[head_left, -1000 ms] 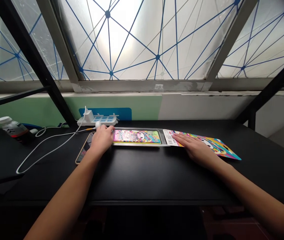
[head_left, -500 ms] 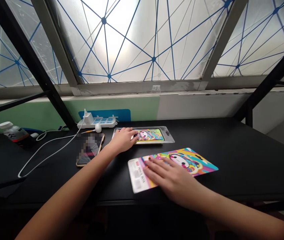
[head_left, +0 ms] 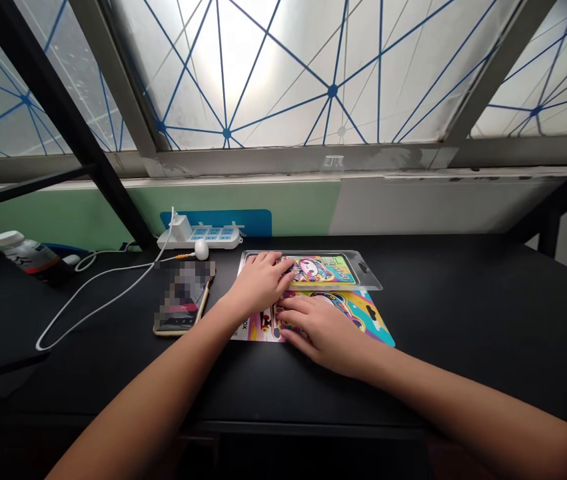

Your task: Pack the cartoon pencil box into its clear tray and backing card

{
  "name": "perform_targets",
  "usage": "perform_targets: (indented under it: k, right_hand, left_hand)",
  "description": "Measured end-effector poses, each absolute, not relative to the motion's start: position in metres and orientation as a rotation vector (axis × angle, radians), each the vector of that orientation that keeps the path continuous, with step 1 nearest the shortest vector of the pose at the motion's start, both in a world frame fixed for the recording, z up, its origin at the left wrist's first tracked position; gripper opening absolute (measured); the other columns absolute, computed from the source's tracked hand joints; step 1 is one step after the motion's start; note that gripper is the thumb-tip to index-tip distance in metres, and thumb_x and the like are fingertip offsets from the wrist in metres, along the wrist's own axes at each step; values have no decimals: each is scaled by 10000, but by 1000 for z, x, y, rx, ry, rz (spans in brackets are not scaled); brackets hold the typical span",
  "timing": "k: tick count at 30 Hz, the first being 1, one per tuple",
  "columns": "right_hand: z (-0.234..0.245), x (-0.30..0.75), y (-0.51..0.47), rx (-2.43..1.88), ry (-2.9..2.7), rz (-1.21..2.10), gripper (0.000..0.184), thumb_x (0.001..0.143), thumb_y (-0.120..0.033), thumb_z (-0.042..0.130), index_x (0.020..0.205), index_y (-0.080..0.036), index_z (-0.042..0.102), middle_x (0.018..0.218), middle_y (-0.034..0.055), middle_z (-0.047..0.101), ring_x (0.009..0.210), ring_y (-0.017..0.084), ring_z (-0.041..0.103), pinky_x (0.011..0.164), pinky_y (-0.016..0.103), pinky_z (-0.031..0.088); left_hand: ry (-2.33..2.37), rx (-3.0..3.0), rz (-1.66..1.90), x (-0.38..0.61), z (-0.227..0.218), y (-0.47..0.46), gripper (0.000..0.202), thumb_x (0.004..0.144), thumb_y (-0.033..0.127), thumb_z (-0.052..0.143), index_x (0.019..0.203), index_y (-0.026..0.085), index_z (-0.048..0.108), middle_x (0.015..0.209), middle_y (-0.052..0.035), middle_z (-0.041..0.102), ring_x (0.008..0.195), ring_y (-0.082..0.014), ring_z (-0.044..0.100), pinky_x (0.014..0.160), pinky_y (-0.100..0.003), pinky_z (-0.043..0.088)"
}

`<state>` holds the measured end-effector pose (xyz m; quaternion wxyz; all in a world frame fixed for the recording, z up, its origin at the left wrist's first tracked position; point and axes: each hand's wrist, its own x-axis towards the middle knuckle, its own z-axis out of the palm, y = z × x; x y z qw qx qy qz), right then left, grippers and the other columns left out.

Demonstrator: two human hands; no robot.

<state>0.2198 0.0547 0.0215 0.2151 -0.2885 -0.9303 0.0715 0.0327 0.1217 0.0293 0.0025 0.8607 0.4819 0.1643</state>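
Observation:
My left hand [head_left: 260,283] lies with fingers stretched over the left part of a clear plastic blister tray [head_left: 367,280]. Inside that tray is a bright printed pack [head_left: 330,269] with a white cartoon character; its left part is under my fingers. Nearer to me, a colourful backing card [head_left: 376,325] with a hang hole lies on the desk, its far edge at or under the tray's near edge. My right hand [head_left: 320,330] rests flat on this card, fingers pointing left and slightly apart, and covers its middle. My two hands are almost touching.
A phone [head_left: 186,300] lies on the black desk [head_left: 463,320] left of my left hand. Behind it are a white power strip [head_left: 216,237], a plug and a looping white cable [head_left: 70,307]. A capped bottle [head_left: 30,257] leans at far left. Black frame bars slant at both sides.
My right hand has slid the backing card left and away from me, up to the tray. My left hand stays on the tray. The camera view has shifted slightly.

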Motion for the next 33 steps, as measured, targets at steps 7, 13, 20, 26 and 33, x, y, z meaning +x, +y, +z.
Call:
perform_targets:
  k: [7,13,20,26,33]
  right_hand:
    - [48,273,110,-1148,-2462,-168,344,1026,-365,444,1087,-187,732,1103,149,735,1012,319,669,893,497,527]
    - [56,305,182,-1329,-2696,104,515,843,-621,647,1151,-220,743,1146,143,698,1062,336,657,839,450,569]
    - [55,293,199,-1364,-2712,89,491,771,-652,714,1032,-238,746,1079,131,683,1037,355,640,818,470,547]
    - [51,294,177,-1365,-2584,-43,470,816,-620,695,1071,-227,657,1211,142,649,1149,376,590,951,555,474]
    - [42,292,132,-1009,-2347,-268,182,969,-343,575,1096,-214,592,1153,128,705,1045,303,655,1018,527,444]
  left_hand:
    - [1530,2666,554,34,31,119,402,1056,409,429,1377,236,598,1458,-127,583,1359,-315,497,1131,-484,361]
    - [1546,2632,597,35,30,119,398,1052,398,440,1397,246,569,1470,-119,580,1350,-318,502,1138,-509,329]
    - [1590,2601,609,32,31,120,436,1041,398,464,1436,226,533,1470,-133,585,1353,-336,495,1145,-540,295]
    - [1643,2585,661,20,38,126,519,1028,487,500,1479,232,480,1448,-148,603,1349,-349,502,1170,-588,248]
    - [1458,2685,689,-4,65,129,660,847,351,801,1444,243,542,1250,-106,682,1138,-297,623,998,-419,474]
